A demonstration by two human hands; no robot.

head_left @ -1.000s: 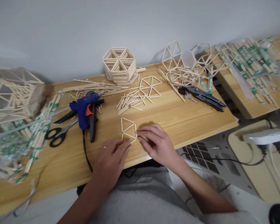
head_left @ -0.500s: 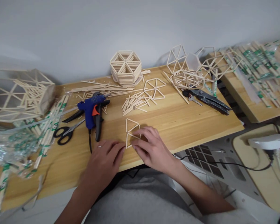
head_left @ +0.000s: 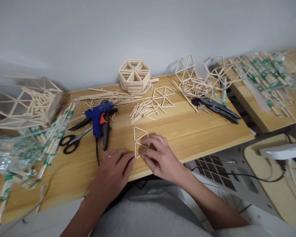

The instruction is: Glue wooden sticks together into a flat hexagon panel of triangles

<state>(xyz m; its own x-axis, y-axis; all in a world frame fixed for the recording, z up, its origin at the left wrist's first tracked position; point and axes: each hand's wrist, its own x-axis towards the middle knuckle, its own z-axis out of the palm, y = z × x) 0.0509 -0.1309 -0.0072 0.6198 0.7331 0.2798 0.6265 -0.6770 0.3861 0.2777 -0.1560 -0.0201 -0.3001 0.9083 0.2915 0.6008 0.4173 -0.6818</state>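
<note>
Bending over the near edge of the table [head_left: 192,131], the left hand [head_left: 115,168] and right hand [head_left: 161,156] met at a small stick frame [head_left: 141,137]. It lay flat between them, its lower right part covered by the right hand's fingers, so the joints there could not be seen. The right thumb and fingers stood a little apart over the sticks; whether they pinched one could not be told. The left hand's fingertips curled down beside the lower left corner, their undersides hidden, and their grip could not be told either.

The big stick basket [head_left: 12,102] was cut off by the left edge, as were the plastic bags [head_left: 12,148] below it. The glue gun [head_left: 96,118] stood near the left hand, hiding part of a black-handled tool [head_left: 80,124]; its cord ran down toward that hand. Scissors [head_left: 72,141] lay just left of the gun. Directly beyond the frame sat a pile of short sticks [head_left: 139,113], then the stacked hexagons [head_left: 135,87]. Farther right lay a dark cutter [head_left: 219,110] and tangled frames, hard to separate by eye.
</note>
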